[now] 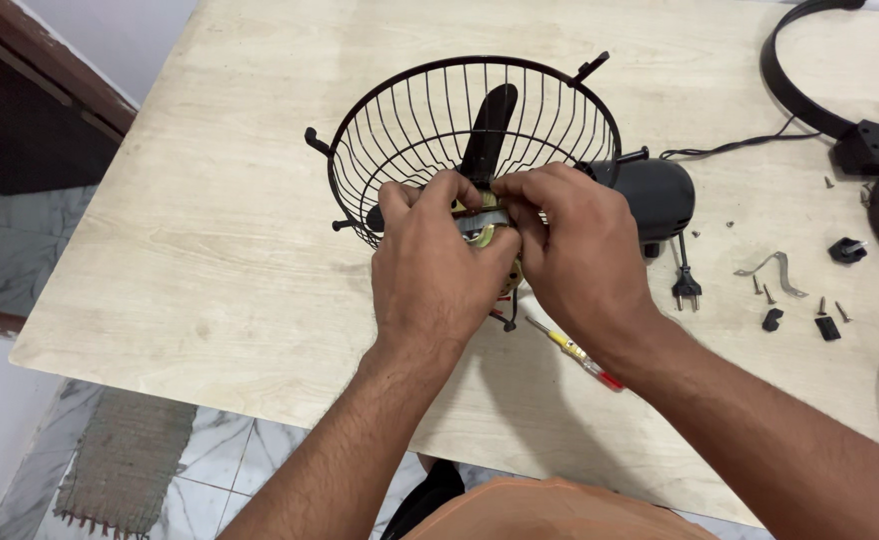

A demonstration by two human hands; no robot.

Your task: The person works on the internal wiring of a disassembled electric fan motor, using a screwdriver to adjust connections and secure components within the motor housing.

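Fan motor point(482, 228) at near rim of wire guard point(410, 120), on table point(210, 230). Both hands level: left hand point(440, 270), right hand point(575, 245), fingers point(520, 190) pinching motor from opposite sides. Screwdriver point(575, 353) nearer than guard.

Bare forearms, orange garment point(550, 510)

There's plenty scattered around on the light wood-grain table point(210, 200). A yellow-handled screwdriver point(575, 353) with a red tip lies near the front edge. A black two-pin plug point(686, 285) sits further right, its cord point(730, 147) running off toward a black curved stand point(810, 90). Right of the plug lie a bent metal bracket point(775, 268), loose screws point(843, 311) and small black plastic bits point(828, 327). A woven mat point(125, 460) lies on the tiled floor.
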